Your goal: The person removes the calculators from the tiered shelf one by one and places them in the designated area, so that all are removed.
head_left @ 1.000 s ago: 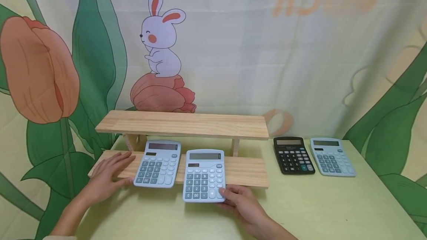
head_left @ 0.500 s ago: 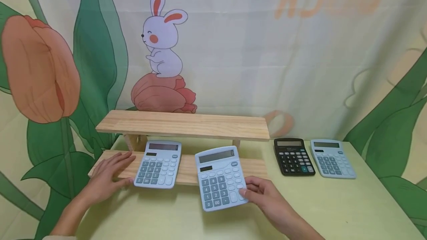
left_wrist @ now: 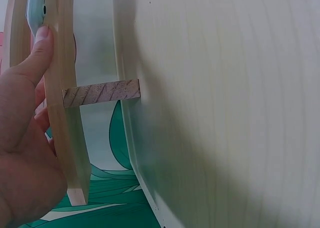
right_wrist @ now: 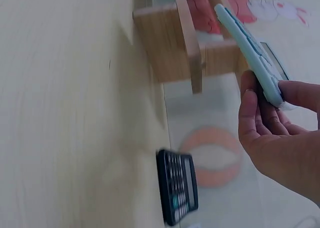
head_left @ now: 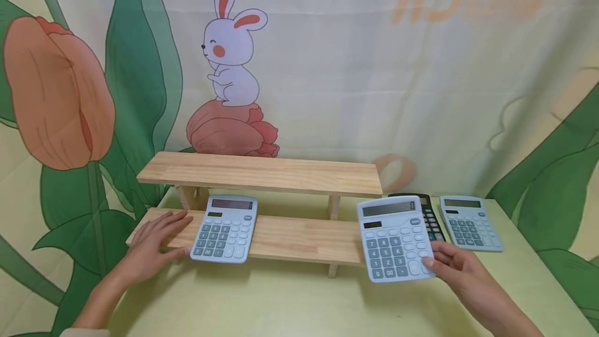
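Note:
My right hand (head_left: 460,277) pinches the lower right edge of a light blue calculator (head_left: 398,243), thumb in front and fingers behind. It is held in the air right of the shelf and partly covers a black calculator (head_left: 434,220). In the right wrist view the held calculator (right_wrist: 252,57) is seen edge-on. A second light blue calculator (head_left: 223,229) leans on the lower board of the wooden shelf (head_left: 299,235). Across the left end of that board lies my left hand (head_left: 152,246), fingers extended. Its thumb (left_wrist: 42,40) touches the leaning calculator's edge.
Another light blue calculator (head_left: 470,222) lies at the back right of the pale green table (head_left: 281,300). The shelf's upper board (head_left: 262,172) runs above and behind the lower one. Behind everything hangs a printed curtain (head_left: 337,77) with a rabbit and tulips.
My right hand has carried its calculator off the lower board and to the right, in front of the black calculator. My left hand and the leaning calculator have stayed put.

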`<move>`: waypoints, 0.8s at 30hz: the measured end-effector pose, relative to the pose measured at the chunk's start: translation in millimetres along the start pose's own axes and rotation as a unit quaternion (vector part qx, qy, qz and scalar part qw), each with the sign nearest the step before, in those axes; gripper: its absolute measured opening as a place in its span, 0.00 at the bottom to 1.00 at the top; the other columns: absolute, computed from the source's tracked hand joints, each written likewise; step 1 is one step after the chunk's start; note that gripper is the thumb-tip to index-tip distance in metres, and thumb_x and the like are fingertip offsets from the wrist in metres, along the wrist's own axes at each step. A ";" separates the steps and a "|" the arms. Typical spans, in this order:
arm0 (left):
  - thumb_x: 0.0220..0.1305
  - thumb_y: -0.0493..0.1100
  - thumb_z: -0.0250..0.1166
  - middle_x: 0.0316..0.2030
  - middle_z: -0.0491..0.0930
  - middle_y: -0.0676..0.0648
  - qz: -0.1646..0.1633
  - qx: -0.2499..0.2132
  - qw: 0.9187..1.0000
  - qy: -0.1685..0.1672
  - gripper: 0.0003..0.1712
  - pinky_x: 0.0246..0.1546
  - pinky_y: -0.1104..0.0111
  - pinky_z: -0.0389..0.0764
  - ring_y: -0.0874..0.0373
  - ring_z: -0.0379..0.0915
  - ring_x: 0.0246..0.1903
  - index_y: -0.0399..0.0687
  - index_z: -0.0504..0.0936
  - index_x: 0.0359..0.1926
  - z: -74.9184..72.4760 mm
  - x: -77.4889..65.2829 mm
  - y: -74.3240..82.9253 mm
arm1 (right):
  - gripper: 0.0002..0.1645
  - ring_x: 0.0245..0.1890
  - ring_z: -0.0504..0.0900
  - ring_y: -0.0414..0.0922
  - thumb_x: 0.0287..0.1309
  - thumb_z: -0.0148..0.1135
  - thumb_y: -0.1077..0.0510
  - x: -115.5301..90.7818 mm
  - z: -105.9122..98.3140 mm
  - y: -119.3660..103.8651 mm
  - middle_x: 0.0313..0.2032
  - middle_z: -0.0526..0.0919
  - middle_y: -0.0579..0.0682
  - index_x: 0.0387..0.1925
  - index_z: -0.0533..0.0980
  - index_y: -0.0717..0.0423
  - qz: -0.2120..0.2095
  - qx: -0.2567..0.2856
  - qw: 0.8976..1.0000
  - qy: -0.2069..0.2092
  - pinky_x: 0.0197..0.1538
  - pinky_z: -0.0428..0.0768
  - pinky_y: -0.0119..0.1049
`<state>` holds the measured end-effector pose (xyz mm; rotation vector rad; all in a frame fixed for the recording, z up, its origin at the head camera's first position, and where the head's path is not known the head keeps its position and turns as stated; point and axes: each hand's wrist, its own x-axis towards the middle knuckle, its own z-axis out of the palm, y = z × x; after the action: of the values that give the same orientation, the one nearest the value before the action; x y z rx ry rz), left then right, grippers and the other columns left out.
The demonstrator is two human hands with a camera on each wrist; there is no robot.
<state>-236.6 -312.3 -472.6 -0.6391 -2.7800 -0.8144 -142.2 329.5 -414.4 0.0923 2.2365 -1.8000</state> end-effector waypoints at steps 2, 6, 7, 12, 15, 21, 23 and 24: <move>0.66 0.55 0.75 0.78 0.64 0.37 -0.001 0.000 1.000 -0.001 0.43 0.68 0.27 0.46 0.29 0.49 0.77 0.48 0.72 0.77 -0.1 0.1 0.2 | 0.40 0.54 0.85 0.44 0.80 0.58 0.54 -3.3 -14.5 6.9 0.61 0.82 0.57 0.78 0.54 0.74 0.007 -0.009 1.000 0.001 0.56 0.81 0.29; 0.65 0.54 0.75 0.78 0.64 0.37 -0.002 0.001 1.000 -0.001 0.43 0.68 0.26 0.45 0.29 0.49 0.77 0.48 0.72 0.77 -0.2 0.0 0.4 | 0.43 0.55 0.85 0.42 0.82 0.56 0.54 -5.8 -39.9 22.0 0.64 0.80 0.58 0.79 0.49 0.76 0.020 -0.024 0.999 0.002 0.56 0.81 0.28; 0.65 0.54 0.76 0.77 0.64 0.37 -0.002 0.002 1.000 0.000 0.43 0.68 0.26 0.46 0.29 0.49 0.77 0.48 0.72 0.77 -0.1 -0.1 0.4 | 0.43 0.55 0.85 0.42 0.82 0.55 0.54 -5.7 -45.4 26.1 0.64 0.79 0.59 0.79 0.48 0.76 0.024 -0.025 0.999 0.003 0.56 0.81 0.28; 0.65 0.54 0.76 0.77 0.65 0.37 0.004 0.005 1.000 0.001 0.43 0.67 0.26 0.47 0.29 0.50 0.76 0.49 0.71 0.77 1.2 0.4 -1.0 | 0.44 0.55 0.84 0.42 0.83 0.53 0.51 -1.9 -68.9 47.7 0.66 0.78 0.60 0.78 0.47 0.77 0.065 -0.035 0.997 0.012 0.58 0.83 0.33; 0.66 0.54 0.75 0.77 0.65 0.37 0.004 0.004 1.000 0.000 0.43 0.67 0.26 0.46 0.30 0.51 0.76 0.49 0.71 0.78 2.3 0.3 -1.8 | 0.43 0.54 0.83 0.42 0.84 0.52 0.51 2.7 -78.3 58.9 0.66 0.78 0.62 0.77 0.48 0.79 0.099 -0.050 0.993 0.026 0.59 0.84 0.37; 0.65 0.54 0.76 0.77 0.65 0.37 0.003 0.004 1.000 0.002 0.43 0.67 0.26 0.46 0.29 0.51 0.76 0.49 0.71 0.77 1.5 0.3 -1.9 | 0.47 0.55 0.82 0.47 0.82 0.54 0.48 7.5 -86.4 76.5 0.69 0.70 0.75 0.75 0.49 0.84 0.144 -0.098 0.984 0.028 0.59 0.84 0.43; 0.65 0.54 0.76 0.77 0.65 0.37 0.004 0.005 1.000 0.002 0.43 0.67 0.26 0.46 0.29 0.51 0.76 0.48 0.71 0.77 1.0 0.6 -2.1 | 0.49 0.57 0.81 0.49 0.81 0.56 0.46 7.6 -87.7 80.6 0.70 0.68 0.76 0.74 0.49 0.84 0.150 -0.111 0.982 0.019 0.61 0.83 0.46; 0.65 0.54 0.76 0.77 0.65 0.37 0.004 0.005 1.000 0.002 0.43 0.67 0.26 0.46 0.29 0.51 0.76 0.47 0.71 0.77 0.6 0.8 -2.0 | 0.48 0.57 0.81 0.49 0.81 0.56 0.46 7.8 -87.9 82.2 0.69 0.68 0.76 0.74 0.50 0.84 0.153 -0.115 0.981 0.018 0.62 0.83 0.46</move>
<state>-238.3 -313.1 -473.8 -0.6465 -2.7731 -0.7989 -146.7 432.3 -477.5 0.4017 2.2879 -1.3844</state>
